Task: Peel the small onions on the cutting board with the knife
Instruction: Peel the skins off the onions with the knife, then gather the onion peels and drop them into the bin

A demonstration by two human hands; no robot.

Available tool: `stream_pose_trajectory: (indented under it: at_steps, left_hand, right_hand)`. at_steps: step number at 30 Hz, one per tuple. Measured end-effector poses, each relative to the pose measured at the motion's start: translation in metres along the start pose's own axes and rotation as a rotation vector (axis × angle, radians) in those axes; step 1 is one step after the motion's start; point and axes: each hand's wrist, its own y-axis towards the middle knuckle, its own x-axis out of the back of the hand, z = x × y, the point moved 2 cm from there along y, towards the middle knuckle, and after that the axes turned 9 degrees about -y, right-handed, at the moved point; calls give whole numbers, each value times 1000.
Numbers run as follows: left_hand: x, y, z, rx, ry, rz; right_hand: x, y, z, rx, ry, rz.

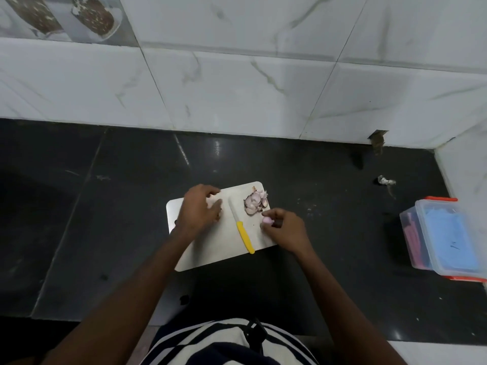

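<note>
A white cutting board (210,254) lies on the black counter. A knife (243,231) with a yellow handle lies free on the board, blade pointing away from me. A pile of pinkish onion skins (255,202) sits at the board's far right corner. My right hand (286,230) pinches a small pink onion (267,220) at the board's right edge, just below the skins. My left hand (201,210) hovers over the board's left part with fingers loosely curled over pale onions (210,204) that are mostly hidden beneath it.
A clear plastic box (445,241) with a blue lid and orange clips stands at the right on the counter. A crumpled scrap (386,181) lies behind it. The marble-tiled wall (263,88) rises behind the counter, and the counter's front edge is near my body.
</note>
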Motion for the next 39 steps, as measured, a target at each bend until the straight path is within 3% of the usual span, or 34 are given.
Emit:
stream_pose_trajectory:
  at_steps: [3, 7, 11, 20, 24, 26, 30, 33, 39]
  left_hand:
    - [22, 1, 31, 66, 95, 35]
    - [21, -2, 38, 32, 33, 172]
    - [12, -3, 40, -4, 20, 140]
    - [12, -11, 46, -41, 93, 164]
    - [17, -22, 30, -133, 210, 3]
    - [9, -26, 19, -131, 287, 28]
    - [-27, -35, 18, -15, 320, 203]
    - [-43, -47, 18, -44, 379, 240]
    - [-49, -47, 24, -38, 357, 208]
  right_hand:
    - [-19, 19, 25, 109, -90, -24]
    - [-59, 44, 65, 329, -209, -49]
    - [-87, 72, 93, 429, -424, -58]
    - [-102, 92, 94, 480, -502, 40]
    - [-62, 77, 84, 467, -375, -135]
    - [-38, 72, 69, 414, -352, -236]
    - [-22, 77, 34, 242, -369, -61]
    - [-23, 77, 23, 275, -476, 86]
    - [-26, 81, 30, 295, -600, 32]
